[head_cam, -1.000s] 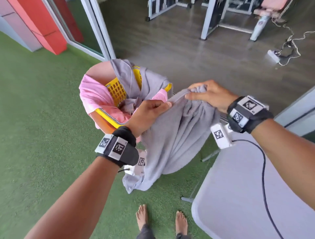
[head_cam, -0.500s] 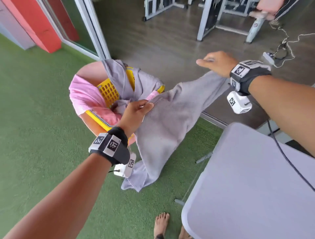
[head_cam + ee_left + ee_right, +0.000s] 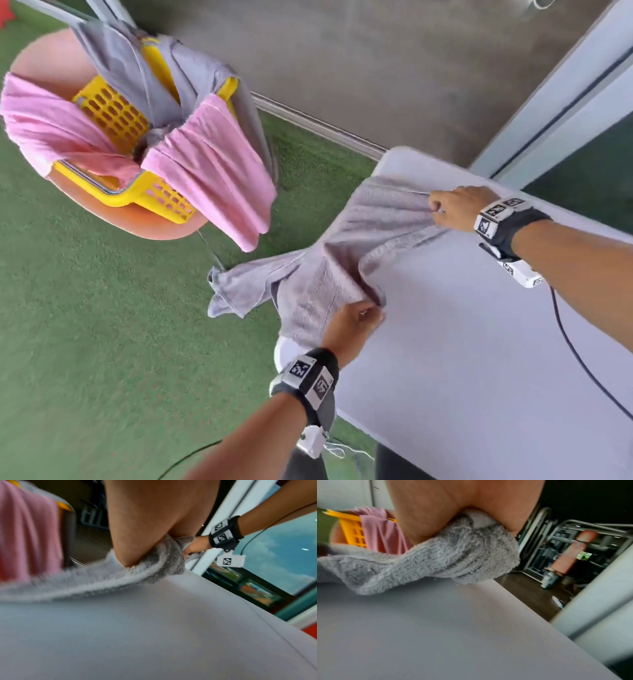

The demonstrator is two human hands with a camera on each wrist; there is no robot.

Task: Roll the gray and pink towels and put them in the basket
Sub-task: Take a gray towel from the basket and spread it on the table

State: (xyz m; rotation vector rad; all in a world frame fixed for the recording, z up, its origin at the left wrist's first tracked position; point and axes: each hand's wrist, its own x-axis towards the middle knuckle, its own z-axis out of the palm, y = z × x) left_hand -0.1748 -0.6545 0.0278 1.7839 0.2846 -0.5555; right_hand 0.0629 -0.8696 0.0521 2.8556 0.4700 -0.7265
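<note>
While the left hand (image 3: 354, 322) and right hand (image 3: 455, 209) each pinch a corner, the gray terry towel (image 3: 346, 253) drapes over the pale gray counter's (image 3: 479, 359) left edge at frame centre.

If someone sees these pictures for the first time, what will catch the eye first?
Probably the gray towel, stretched over the corner of the white table, gripped by the left hand and the right hand. Next, the yellow basket at upper left, with pink towels draped over its rim.
</note>
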